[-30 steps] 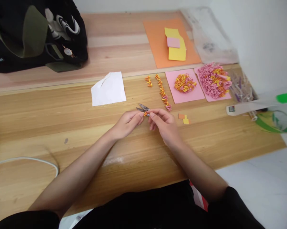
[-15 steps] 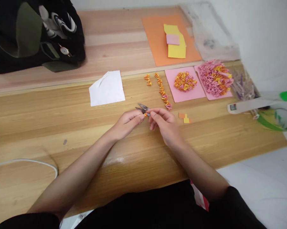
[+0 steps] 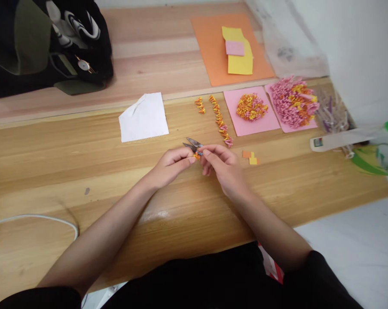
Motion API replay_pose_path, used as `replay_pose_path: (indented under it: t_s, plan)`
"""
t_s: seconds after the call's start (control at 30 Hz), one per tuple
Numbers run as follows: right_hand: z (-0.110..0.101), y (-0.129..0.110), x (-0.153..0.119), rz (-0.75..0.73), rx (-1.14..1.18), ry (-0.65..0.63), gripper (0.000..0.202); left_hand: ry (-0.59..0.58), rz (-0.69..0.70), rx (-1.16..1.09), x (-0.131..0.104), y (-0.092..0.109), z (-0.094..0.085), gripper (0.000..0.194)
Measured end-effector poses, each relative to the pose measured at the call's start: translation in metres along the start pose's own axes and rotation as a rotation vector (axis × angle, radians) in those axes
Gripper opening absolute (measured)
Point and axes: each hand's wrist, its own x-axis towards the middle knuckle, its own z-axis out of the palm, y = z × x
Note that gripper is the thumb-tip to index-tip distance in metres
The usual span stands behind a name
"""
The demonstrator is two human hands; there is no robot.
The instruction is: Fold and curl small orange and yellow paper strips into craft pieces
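Note:
My left hand [image 3: 176,165] is closed, its thumb and forefinger pinching a small orange-and-yellow piece [image 3: 197,157]. Facing it, my right hand [image 3: 221,165] is closed around a small pair of scissors [image 3: 192,142]; the dark blades stand apart and point up and to the left, while the handles are mostly hidden by my fingers. Both hands meet just above the wooden table, fingertips nearly touching. Beyond them lies a row of small orange, yellow and pink pieces [image 3: 218,118], with a shorter row of orange-yellow ones [image 3: 200,105] to its left.
Two pink sheets [image 3: 235,126] bear heaps of tiny orange and pink pieces [image 3: 252,107]. Coloured paper scraps [image 3: 252,161] lie right of my hands. A white sheet [image 3: 144,122], an orange sheet [image 3: 203,47], a black bag [image 3: 80,25], a cable [image 3: 48,218] and green tape [image 3: 363,161] surround them.
The camera view has shifted slightly. My hands hold nearly the same pose, and the small piece sits a little lower at my left fingertips.

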Motion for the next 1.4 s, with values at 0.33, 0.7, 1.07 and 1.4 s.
replay_pose_path:
  t_s: [0.33,0.7,1.07,1.4]
  plan:
    - [-0.0003,-0.0002,-0.0008,0.024,-0.016,-0.006,0.022,0.006,-0.008,-0.017,-0.0001,-0.0033,-0.0007,0.039]
    - [0.0013,-0.0035,-0.0033,-0.019,-0.057,0.009,0.021,0.015,-0.003,-0.082,0.0003,-0.0009,0.0002,0.039]
    - [-0.0031,-0.0044,-0.0049,-0.122,-0.21,0.066,0.016,0.035,-0.022,-0.1,-0.0002,0.0,0.0025,0.042]
    - [-0.0043,-0.0047,-0.0041,-0.098,-0.176,0.02,0.013,0.016,-0.026,-0.066,-0.0004,0.0021,0.0016,0.042]
